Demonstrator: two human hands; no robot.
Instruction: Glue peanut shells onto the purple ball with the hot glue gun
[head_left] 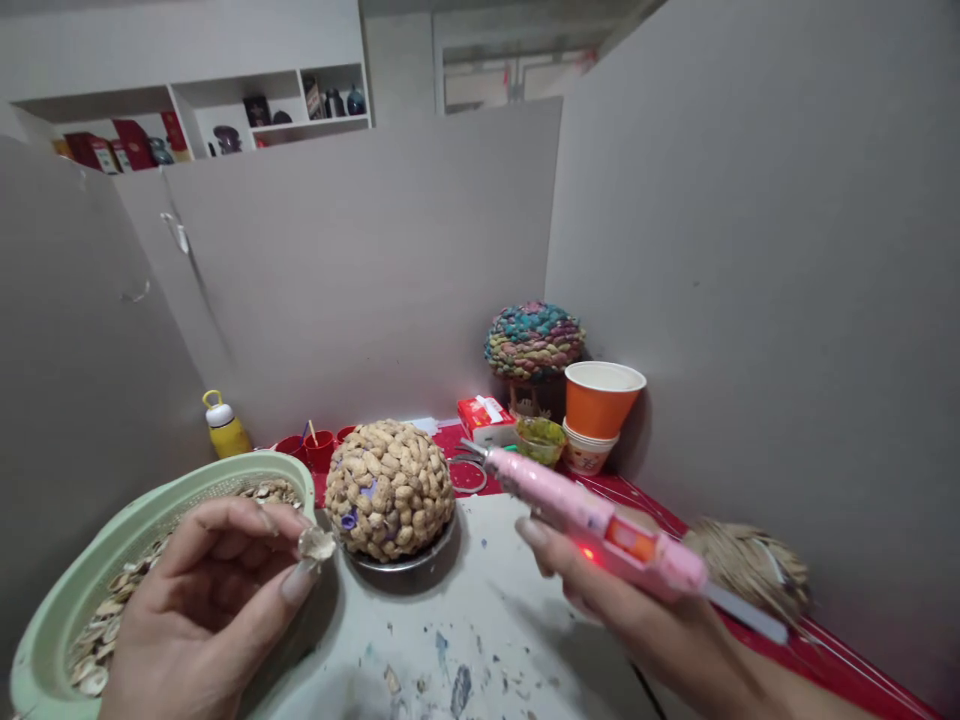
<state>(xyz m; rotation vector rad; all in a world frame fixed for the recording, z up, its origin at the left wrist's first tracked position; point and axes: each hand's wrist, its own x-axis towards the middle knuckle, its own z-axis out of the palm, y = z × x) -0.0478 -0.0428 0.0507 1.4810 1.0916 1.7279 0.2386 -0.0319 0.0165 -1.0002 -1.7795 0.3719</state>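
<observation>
Between the thumb and fingers of my left hand [217, 600] is a small pale shell piece [316, 545]. My right hand [637, 610] is wrapped round a pink glue gun [592, 510] with a lit red light, its metal nozzle pointing up and left. A dome covered in peanut shells [390, 490], with a few purple patches showing on its left side, rests on a round metal dish [405, 564] between the hands. Behind my left hand, a green basket [157, 505] holds many shell pieces.
A stained white board [480, 600] lies on a red cloth. Farther back are a yellow bottle [227, 430], red cups [320, 452], a red-and-white box [487, 420], a colourful dome [534, 342], an orange cup [602, 405] and a twine bundle [750, 570]. Grey partitions surround the table.
</observation>
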